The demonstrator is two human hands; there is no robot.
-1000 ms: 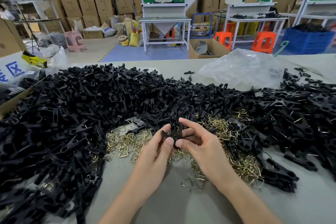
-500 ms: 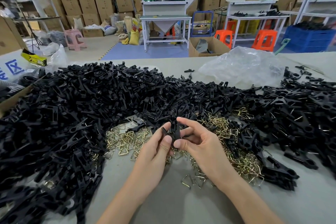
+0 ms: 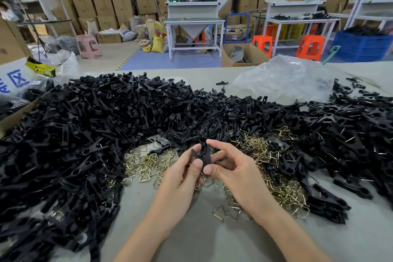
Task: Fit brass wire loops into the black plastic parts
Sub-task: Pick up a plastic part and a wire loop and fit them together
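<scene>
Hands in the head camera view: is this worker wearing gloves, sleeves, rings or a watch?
No. The left hand and the right hand are both bare, with no gloves or rings. The wrists carry no watch or bracelet, and no sleeve shows anywhere up to the picture's lower edge. The nails that show look short and unpainted.

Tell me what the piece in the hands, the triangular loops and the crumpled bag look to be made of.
The black part, pinched between the left hand and the right hand: probably moulded plastic, matte black with dull highlights.
The wire loops: bent metal wire, shiny and brass-coloured; whether plated or solid cannot be told.
The bag: thin plastic film, translucent, with glossy creases.
</scene>
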